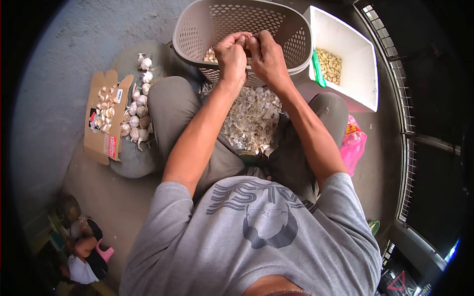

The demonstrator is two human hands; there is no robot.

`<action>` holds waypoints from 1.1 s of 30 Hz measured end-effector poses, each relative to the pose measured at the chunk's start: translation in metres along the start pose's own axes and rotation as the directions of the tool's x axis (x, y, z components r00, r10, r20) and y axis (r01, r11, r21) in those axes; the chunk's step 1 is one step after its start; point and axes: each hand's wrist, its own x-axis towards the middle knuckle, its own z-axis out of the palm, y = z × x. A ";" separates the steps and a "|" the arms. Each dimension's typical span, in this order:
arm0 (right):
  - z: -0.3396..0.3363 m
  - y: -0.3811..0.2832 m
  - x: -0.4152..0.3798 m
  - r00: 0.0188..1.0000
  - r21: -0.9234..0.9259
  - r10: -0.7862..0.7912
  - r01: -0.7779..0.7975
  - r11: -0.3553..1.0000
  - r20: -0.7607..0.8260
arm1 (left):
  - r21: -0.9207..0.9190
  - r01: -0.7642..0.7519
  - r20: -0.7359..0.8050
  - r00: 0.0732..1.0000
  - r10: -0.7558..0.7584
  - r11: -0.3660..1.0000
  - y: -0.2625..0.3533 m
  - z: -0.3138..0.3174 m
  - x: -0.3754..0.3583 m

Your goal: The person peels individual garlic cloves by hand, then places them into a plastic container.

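Far left, one flattened cardboard piece (96, 142), bearing a "FRAGILE" label and a scatter of loose cloves (104, 112), well apart from the hands. Next, one rounded grey support (133, 166) beneath the cardboard's right side, carrying whole garlic bulbs (141, 109) in an uneven row that runs from far to near, beside the left knee. Centre far, one grey-brown perforated basket (191, 25), with cloves (211, 55) in its lower left part, below and just left of the hands. Over the basket, left hand (233, 55) and right hand (268, 55): together, fingers curled, fingertips meeting; whether anything is pinched between them is hidden. Nearer, between the bent legs, one heap of pale papery skins (253, 118). Right of the basket, one white box (356, 55), containing pale cloves (329, 65) well to the right of the hands; one green implement (318, 70) leans at its left side. Nearer on the right, one pink bag (352, 148), beside the right leg. Surface and room: blue-grey expanse (69, 54) at far left, wall or floor uncertain; pink object (104, 253) at near left amid dim shapes; grey-brown floor (133, 197); metal grille (408, 163) along the right; red triangle (396, 282) at near right.
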 end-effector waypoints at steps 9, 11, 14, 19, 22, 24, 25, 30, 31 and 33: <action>-0.041 0.018 0.016 0.872 0.722 0.277 -0.489 0.490 0.403 | -0.011 0.022 0.094 0.995 -0.021 1.000 0.012 0.005 -0.006; -0.041 0.018 0.013 0.872 0.717 0.275 -0.489 0.496 0.404 | -0.023 0.052 0.085 0.995 -0.049 0.998 0.010 0.004 -0.006; -0.042 0.020 0.014 0.872 0.767 0.208 -0.489 0.415 0.443 | -0.064 0.060 0.061 0.997 -0.056 0.996 0.012 0.005 -0.002; -0.041 0.024 0.016 0.874 0.769 0.223 -0.486 0.415 0.432 | -0.021 0.019 0.077 0.997 -0.017 1.000 0.015 0.000 0.001; -0.045 0.029 0.016 0.887 0.812 0.228 -0.460 0.361 0.401 | -0.032 0.020 0.065 0.998 -0.018 0.999 0.019 0.000 0.000; -0.048 0.032 0.017 0.884 0.811 0.252 -0.462 0.358 0.393 | -0.030 0.037 0.065 0.997 -0.035 0.999 0.023 -0.001 0.000; -0.050 0.032 0.018 0.883 0.811 0.263 -0.463 0.358 0.388 | -0.030 0.044 0.066 0.997 -0.042 0.999 0.025 -0.001 0.001; -0.049 0.032 0.018 0.877 0.808 0.229 -0.478 0.344 0.422 | 0.103 -0.058 0.128 0.991 0.044 0.993 0.024 0.004 0.002; -0.047 0.029 0.017 0.880 0.811 0.239 -0.473 0.345 0.411 | 0.123 -0.100 0.155 0.985 0.081 0.987 0.020 0.005 0.003; -0.043 0.028 0.016 0.881 0.810 0.238 -0.471 0.349 0.410 | 0.188 -0.097 0.189 0.980 0.061 0.977 0.016 0.007 0.003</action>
